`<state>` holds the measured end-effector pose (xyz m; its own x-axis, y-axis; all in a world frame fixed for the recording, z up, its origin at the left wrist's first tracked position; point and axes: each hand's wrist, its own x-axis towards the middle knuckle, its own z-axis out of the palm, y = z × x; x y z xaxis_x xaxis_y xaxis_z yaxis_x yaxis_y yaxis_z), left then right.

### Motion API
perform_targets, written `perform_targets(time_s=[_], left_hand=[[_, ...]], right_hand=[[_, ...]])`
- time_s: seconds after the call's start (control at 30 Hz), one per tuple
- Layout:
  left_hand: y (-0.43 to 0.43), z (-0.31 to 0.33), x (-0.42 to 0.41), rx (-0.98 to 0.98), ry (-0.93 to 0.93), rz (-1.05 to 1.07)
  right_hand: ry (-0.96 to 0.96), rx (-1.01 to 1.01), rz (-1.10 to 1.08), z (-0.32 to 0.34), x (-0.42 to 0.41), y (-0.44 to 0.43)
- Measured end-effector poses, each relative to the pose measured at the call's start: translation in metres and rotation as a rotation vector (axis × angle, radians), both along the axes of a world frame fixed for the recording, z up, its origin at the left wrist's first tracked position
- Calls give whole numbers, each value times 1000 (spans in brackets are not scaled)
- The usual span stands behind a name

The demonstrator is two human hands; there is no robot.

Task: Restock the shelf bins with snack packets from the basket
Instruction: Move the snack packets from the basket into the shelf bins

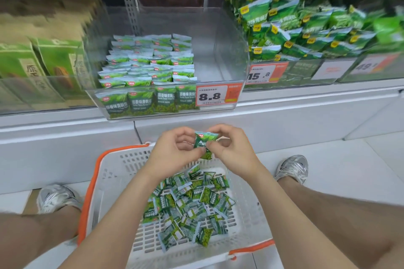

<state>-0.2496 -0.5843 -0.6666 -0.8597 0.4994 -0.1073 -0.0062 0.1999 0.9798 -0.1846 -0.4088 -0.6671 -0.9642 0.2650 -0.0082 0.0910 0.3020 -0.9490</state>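
A white basket with an orange rim (113,172) stands on the floor between my feet, holding a loose pile of several green snack packets (188,201). Above its far edge, my left hand (175,150) and my right hand (231,148) both pinch one small green packet (204,143) between fingers and thumbs. Straight ahead on the shelf is a clear bin (218,54) with rows of the same green packets (150,67) filling its left part; its right part is bare. A "8.8" price tag (211,95) sits on the bin's front.
To the right, another bin holds larger green bags (295,30) behind a "15.8" tag (260,74). Boxed goods (39,61) fill the shelf on the left. My two shoes (56,196) (293,168) flank the basket on the white floor.
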Motion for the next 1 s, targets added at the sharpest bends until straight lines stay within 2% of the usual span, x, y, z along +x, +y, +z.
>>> perform_targets(time_s=[0.1,0.23,0.33,0.4,0.47,0.53,0.63,0.73,0.83,1.0], left_hand=[[6,41,2,44,222,66],[4,89,-1,112,710,247],[4,116,-22,-48,1052,490],[4,129,-42,-216,1130,526],[3,134,-68,-416,1076,435],[0,139,-94,-607,996,293],[-5,141,-120,-802,929,142],[-7,136,-130,-842,755,34],[-7,129,-135,-876,628,-22],[-8,125,-142,-871,612,-24]], right_hand=[[180,-18,-68,38,-3,-11],[425,-23,-182,95,-16,-26],[540,100,-324,133,-39,-26],[555,318,-388,150,-65,-18],[451,522,-381,159,-98,-7],[259,690,-355,162,-135,2],[23,759,-334,162,-187,9],[-198,849,-317,157,-233,16],[-309,987,-285,151,-267,21],[-374,954,-359,142,-300,30]])
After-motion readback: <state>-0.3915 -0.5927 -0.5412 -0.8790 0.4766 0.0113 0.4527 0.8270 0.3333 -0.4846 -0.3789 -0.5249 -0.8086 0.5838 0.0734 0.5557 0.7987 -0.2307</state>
